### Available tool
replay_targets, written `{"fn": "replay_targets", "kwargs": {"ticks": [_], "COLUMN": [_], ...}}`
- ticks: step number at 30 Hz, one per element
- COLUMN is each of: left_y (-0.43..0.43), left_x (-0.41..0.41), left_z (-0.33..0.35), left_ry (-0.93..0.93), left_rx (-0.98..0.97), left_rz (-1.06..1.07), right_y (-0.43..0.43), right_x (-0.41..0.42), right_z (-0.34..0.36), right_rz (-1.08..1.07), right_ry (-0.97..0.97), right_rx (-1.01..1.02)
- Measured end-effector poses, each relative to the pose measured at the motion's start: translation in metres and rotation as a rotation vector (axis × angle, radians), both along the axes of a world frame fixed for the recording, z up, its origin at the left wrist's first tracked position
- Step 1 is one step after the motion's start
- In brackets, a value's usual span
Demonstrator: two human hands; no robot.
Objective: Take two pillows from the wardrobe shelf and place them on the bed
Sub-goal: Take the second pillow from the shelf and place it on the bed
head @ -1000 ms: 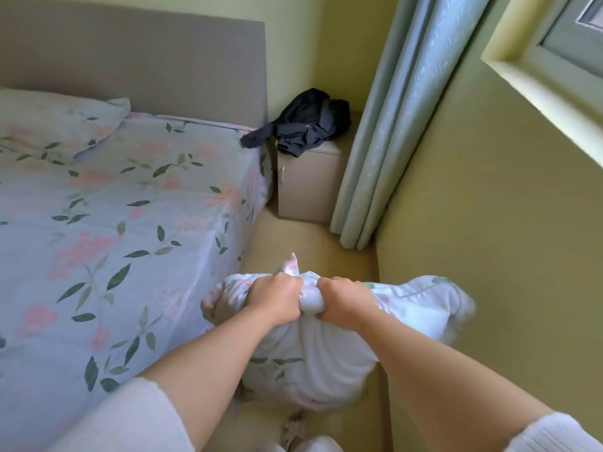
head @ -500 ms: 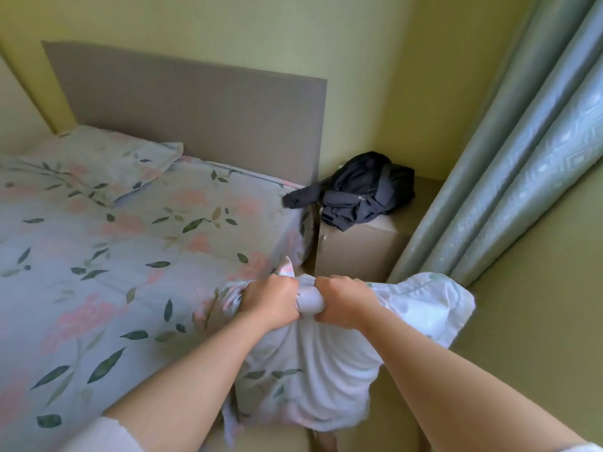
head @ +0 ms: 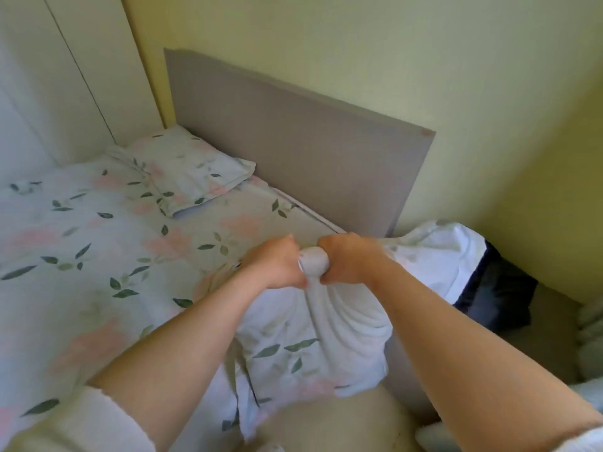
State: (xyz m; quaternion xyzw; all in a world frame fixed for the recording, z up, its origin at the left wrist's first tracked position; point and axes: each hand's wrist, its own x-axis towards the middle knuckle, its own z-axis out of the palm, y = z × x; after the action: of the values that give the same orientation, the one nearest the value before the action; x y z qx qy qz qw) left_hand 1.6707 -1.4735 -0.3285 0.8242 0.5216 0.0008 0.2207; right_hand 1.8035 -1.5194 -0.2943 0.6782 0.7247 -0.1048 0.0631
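nearest me, left hand (head: 277,264) and right hand (head: 349,261) sit side by side, each fist bunched tight on the gathered top edge of a floral pillow (head: 313,337), which hangs limp and creased at the near right edge of the bed (head: 98,256). looks like the second one going down; next it wants swinging over by the headboard (head: 310,151), right of the other pillow (head: 189,171) lying far left.

Single wide-angle head cam, looked forward and down at close range; left hand (head: 277,262) and right hand (head: 349,261) sat near, mid-frame; bed (head: 98,256) filled the left, headboard (head: 310,151) beyond, horizon tilted
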Motion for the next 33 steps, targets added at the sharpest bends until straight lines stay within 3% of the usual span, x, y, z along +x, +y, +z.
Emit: {"fn": "replay_targets", "kwargs": {"ticks": [10, 18, 25, 27, 33], "left_y": [0.13, 0.211, 0.254, 0.252, 0.225], "left_x": [-0.028, -0.049, -0.063, -0.061, -0.04], "left_z": [0.02, -0.021, -0.098, -0.128, -0.213], "left_ry": [-0.053, 0.056, 0.131, 0.051, 0.06], "left_rx": [-0.032, 0.096, 0.605, 0.54, 0.007], "left_rz": [0.191, 0.287, 0.441, 0.524, 0.595], "right_y": [0.156, 0.249, 0.303, 0.306, 0.283], "right_x": [-0.022, -0.04, -0.053, -0.053, -0.034], "right_z": [0.017, -0.04, -0.125, -0.153, -0.244], "right_rz": [0.176, 0.203, 0.142, 0.092, 0.096], "right_ry": [-0.056, -0.023, 0.161, 0.147, 0.103], "right_rx": [0.04, 0.245, 0.337, 0.182, -0.223]}}
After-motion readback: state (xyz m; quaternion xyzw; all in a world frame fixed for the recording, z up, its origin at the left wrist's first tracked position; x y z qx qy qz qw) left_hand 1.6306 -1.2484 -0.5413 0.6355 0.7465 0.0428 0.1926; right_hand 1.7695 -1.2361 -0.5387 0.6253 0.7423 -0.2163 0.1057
